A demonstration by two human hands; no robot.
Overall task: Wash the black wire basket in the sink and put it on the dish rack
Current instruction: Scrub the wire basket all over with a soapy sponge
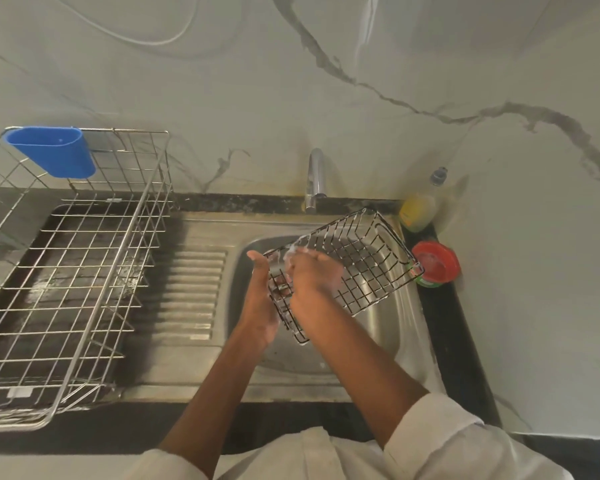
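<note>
Black wire basket (354, 268) is held tilted over the sink (388, 327) bowl, below the tap (315, 181), its far corner near the sink's right rim. Left hand (262, 299) supports the basket's near-left end from outside, fingers mostly straight against the wire; right hand (312, 271) lies over the soapy rim, fingers bent onto the wires, grip unclear. Dish rack (66, 271) sits on the counter's left end, blue cup (54, 150) on its back rim; yellow bottle (418, 209) and red-lidded tub (435, 263) at the sink's right back corner.

pale marble-veined wall (291, 98) rises behind a dark stone counter (451, 341), dimly lit.
</note>
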